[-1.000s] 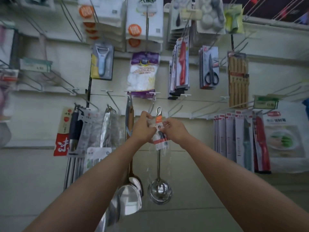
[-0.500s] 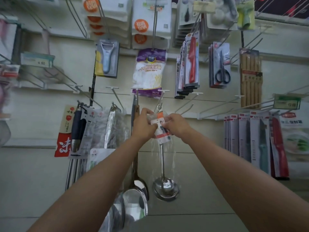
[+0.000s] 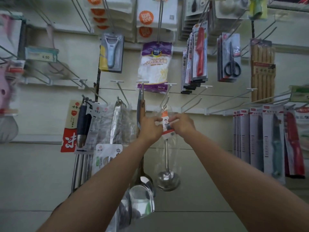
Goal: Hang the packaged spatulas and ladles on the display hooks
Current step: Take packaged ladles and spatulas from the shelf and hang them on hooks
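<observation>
A pale slatted display wall point(image 3: 41, 173) carries rows of white wire hooks with hanging kitchen goods. Centre: the ladle point(image 3: 167, 178), a polished steel utensil with a thin straight shaft and a round, deep bowl at the bottom, sealed in a clear plastic sleeve that shows faint glare down its length. Its label card point(image 3: 168, 124), orange at the top and white below with a small printed picture and a red band at the lower edge, sits at the top of the shaft. The metal loop at the handle's tip lies just above the fingers, at the end of a white display hook point(image 3: 168, 91); whether the loop is already over the hook cannot be told.

The left hand point(image 3: 151, 129) pinches the sleeve's left edge beside the card, fingers curled. The right hand point(image 3: 183, 125) pinches the card's right edge, thumb and fingers bent round it. The bowl hangs well below both hands, between the forearms.

Left of the left fingers: a wooden-handled spatula point(image 3: 142, 188) and other bagged steel utensils point(image 3: 115, 124) on neighbouring hooks. Above the fingers: a purple-and-white glove packet point(image 3: 154, 67) and a carded peeler point(image 3: 111, 52). Right of the right fingers: carded knives point(image 3: 267, 143); higher up, scissors point(image 3: 231, 64) and chopsticks point(image 3: 262, 71).
</observation>
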